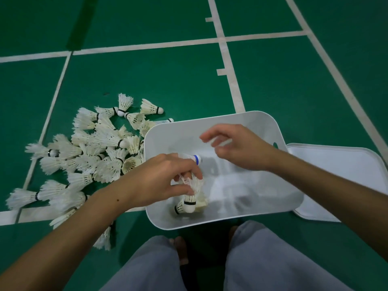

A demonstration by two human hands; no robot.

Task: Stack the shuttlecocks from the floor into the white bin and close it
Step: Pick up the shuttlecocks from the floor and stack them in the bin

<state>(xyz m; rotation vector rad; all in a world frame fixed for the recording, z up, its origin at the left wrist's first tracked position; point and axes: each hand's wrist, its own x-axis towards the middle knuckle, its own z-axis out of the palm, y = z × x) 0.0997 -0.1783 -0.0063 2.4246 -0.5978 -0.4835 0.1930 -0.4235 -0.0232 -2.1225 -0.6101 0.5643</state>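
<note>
A white bin (279, 206) stands open on the green floor in front of me. Over its left side my left hand (159, 181) grips a shuttlecock with a blue band (196, 159), its cork pointing right; feathers of another shuttlecock (196, 184) show under the fingers. At the bin's bottom left lie a few shuttlecocks (186, 205) with black bands. My right hand (237, 145) hovers above the bin's middle with its fingers spread and nothing in it. A pile of several white shuttlecocks (94, 156) lies on the floor left of the bin.
The bin's white lid (344, 177) lies flat on the floor to the right, partly under the bin's edge. My knees in grey trousers (262, 259) are at the bottom. White court lines (231, 80) cross the floor.
</note>
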